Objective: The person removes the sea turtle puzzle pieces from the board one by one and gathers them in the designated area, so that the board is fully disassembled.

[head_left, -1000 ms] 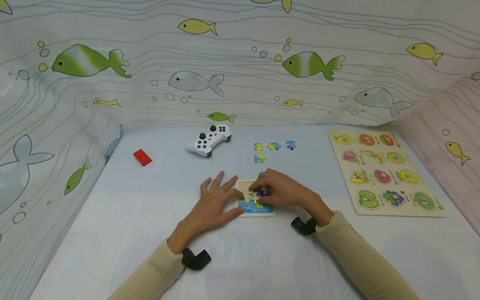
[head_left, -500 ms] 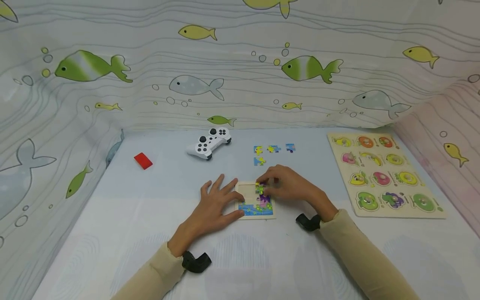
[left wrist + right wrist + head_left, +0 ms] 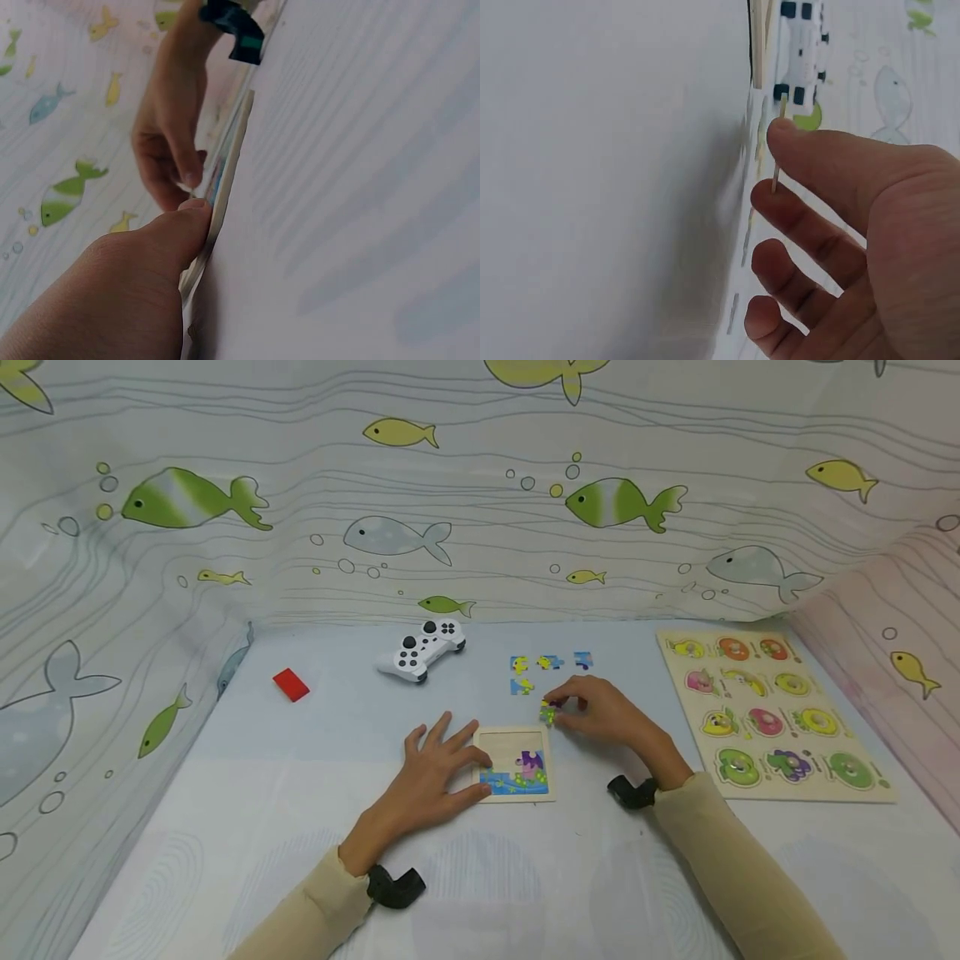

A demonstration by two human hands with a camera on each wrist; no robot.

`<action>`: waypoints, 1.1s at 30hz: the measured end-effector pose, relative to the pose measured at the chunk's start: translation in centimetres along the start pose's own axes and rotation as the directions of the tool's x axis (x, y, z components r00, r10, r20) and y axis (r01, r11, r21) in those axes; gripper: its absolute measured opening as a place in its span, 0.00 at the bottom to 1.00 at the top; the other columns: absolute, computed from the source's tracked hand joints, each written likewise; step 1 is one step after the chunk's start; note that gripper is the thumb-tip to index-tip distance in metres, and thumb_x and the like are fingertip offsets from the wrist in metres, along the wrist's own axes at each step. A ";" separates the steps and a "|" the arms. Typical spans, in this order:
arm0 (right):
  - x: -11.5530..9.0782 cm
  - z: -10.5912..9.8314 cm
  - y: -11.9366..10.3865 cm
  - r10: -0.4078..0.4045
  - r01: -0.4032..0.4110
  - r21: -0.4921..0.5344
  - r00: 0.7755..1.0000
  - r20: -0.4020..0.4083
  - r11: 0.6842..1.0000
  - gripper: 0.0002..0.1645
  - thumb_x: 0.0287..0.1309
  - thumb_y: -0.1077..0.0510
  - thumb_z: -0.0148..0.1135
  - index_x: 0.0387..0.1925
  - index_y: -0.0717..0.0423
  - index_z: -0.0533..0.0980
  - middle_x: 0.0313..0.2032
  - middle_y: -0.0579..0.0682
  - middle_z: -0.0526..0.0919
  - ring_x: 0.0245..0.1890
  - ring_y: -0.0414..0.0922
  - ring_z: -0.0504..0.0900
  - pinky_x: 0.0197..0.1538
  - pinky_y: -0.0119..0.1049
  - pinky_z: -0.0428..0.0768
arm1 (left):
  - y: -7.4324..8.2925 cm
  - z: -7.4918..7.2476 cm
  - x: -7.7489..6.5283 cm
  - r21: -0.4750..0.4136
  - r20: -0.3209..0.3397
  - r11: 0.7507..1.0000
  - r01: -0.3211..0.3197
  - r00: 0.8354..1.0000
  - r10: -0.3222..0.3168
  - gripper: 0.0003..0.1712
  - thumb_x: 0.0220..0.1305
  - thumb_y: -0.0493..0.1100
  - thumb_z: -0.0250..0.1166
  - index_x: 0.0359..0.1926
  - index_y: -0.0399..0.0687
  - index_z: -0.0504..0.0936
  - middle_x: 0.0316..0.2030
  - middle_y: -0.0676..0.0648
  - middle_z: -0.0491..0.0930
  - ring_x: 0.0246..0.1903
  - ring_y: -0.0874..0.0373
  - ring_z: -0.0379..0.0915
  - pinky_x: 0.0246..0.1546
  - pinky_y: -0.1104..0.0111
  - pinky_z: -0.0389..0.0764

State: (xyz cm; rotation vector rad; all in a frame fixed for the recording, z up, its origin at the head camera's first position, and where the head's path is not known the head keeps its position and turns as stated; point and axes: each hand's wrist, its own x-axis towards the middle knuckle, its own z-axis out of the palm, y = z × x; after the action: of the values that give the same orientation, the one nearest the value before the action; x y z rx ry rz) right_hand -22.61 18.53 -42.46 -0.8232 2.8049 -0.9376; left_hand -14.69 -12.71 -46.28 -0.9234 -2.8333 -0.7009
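My right hand [image 3: 606, 714] pinches a green and purple jigsaw piece [image 3: 548, 715] between thumb and fingers, just off the upper right corner of a small wooden puzzle tray [image 3: 551, 777]. In the right wrist view that jigsaw piece [image 3: 778, 161] appears edge-on at the fingertips. Fingers spread, my left hand [image 3: 429, 779] rests at the tray's left side; the left wrist view shows its thumb [image 3: 180, 232] on the tray edge. Joined pieces [image 3: 528, 774] fill the tray's bottom and part of its right side. Bare wood shows at the upper left.
Several loose jigsaw pieces [image 3: 550, 662] lie behind the tray. A white game controller [image 3: 423, 650] sits at the back, with a red rectangular block [image 3: 291, 685] farther left. At right lies a large wooden fruit puzzle board [image 3: 780, 714]. A fish-print sheet [image 3: 495, 527] rises behind.
My right hand has lifted the green and purple jigsaw piece from inside the tray and moved it up and right, past the rim. The left hand stays at the tray's left side.
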 end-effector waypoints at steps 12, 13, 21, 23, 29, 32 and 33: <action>1.3 -0.7 0.9 0.075 -0.073 -0.094 0.997 0.019 0.993 0.20 0.60 0.59 0.72 0.54 0.53 0.84 0.46 0.48 0.88 0.39 0.45 0.77 0.44 0.39 0.75 | -0.1 0.1 -0.1 -0.006 -0.003 1.000 0.000 1.000 0.000 0.17 0.66 0.64 0.63 0.52 0.70 0.82 0.76 0.45 0.65 0.79 0.33 0.47 0.68 0.33 0.46; 1.5 -0.8 1.0 0.082 -0.080 -0.102 0.996 0.022 0.992 0.20 0.60 0.59 0.72 0.54 0.53 0.84 0.46 0.49 0.88 0.40 0.45 0.77 0.44 0.39 0.74 | -0.1 0.0 -0.1 -0.005 -0.004 1.000 -0.001 1.000 0.001 0.17 0.66 0.64 0.63 0.52 0.70 0.82 0.76 0.45 0.65 0.79 0.33 0.47 0.68 0.33 0.46; 2.6 -1.2 1.0 0.086 -0.069 -0.181 0.993 0.085 0.981 0.21 0.61 0.59 0.70 0.56 0.55 0.83 0.48 0.52 0.86 0.41 0.47 0.79 0.46 0.42 0.77 | -0.1 0.0 -0.2 -0.013 -0.001 1.000 -0.004 1.000 0.004 0.17 0.66 0.64 0.63 0.52 0.69 0.82 0.76 0.45 0.65 0.79 0.33 0.47 0.68 0.33 0.46; 2.8 -1.3 1.0 0.094 -0.074 -0.182 0.990 0.103 0.980 0.22 0.61 0.59 0.70 0.57 0.55 0.82 0.48 0.53 0.86 0.41 0.47 0.79 0.46 0.44 0.78 | -0.1 0.0 -0.2 -0.015 0.001 1.000 -0.003 1.000 0.003 0.17 0.66 0.64 0.63 0.52 0.69 0.82 0.76 0.45 0.65 0.79 0.33 0.46 0.68 0.33 0.46; 3.6 -1.6 1.1 0.119 -0.102 -0.121 0.982 0.145 0.987 0.21 0.60 0.61 0.69 0.55 0.55 0.82 0.48 0.54 0.84 0.42 0.47 0.78 0.48 0.43 0.79 | 0.0 0.0 -0.2 -0.012 0.008 1.000 -0.001 1.000 0.001 0.17 0.66 0.64 0.63 0.52 0.69 0.82 0.76 0.45 0.64 0.79 0.33 0.46 0.69 0.33 0.46; 3.9 -1.6 1.4 0.135 -0.122 -0.088 0.978 0.160 0.989 0.20 0.59 0.61 0.70 0.55 0.54 0.82 0.48 0.54 0.83 0.42 0.48 0.77 0.48 0.42 0.78 | 0.0 -0.1 -0.2 -0.009 0.007 1.000 0.000 1.000 0.000 0.17 0.66 0.63 0.63 0.52 0.69 0.82 0.76 0.45 0.64 0.79 0.34 0.46 0.69 0.33 0.46; 4.0 -1.6 1.6 0.139 -0.127 -0.080 0.977 0.162 0.989 0.20 0.59 0.61 0.70 0.55 0.54 0.82 0.48 0.54 0.82 0.43 0.48 0.77 0.48 0.42 0.77 | 0.0 -0.1 -0.2 -0.007 0.008 1.000 0.000 1.000 0.000 0.17 0.66 0.63 0.63 0.52 0.69 0.82 0.76 0.46 0.64 0.79 0.34 0.46 0.69 0.33 0.46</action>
State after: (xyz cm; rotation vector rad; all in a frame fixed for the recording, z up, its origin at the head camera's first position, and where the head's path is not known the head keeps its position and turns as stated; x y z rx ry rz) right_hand -27.15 18.39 -41.66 -0.6766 2.7204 -0.7193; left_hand -14.59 -12.86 -46.26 -0.9291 -2.8397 -0.7090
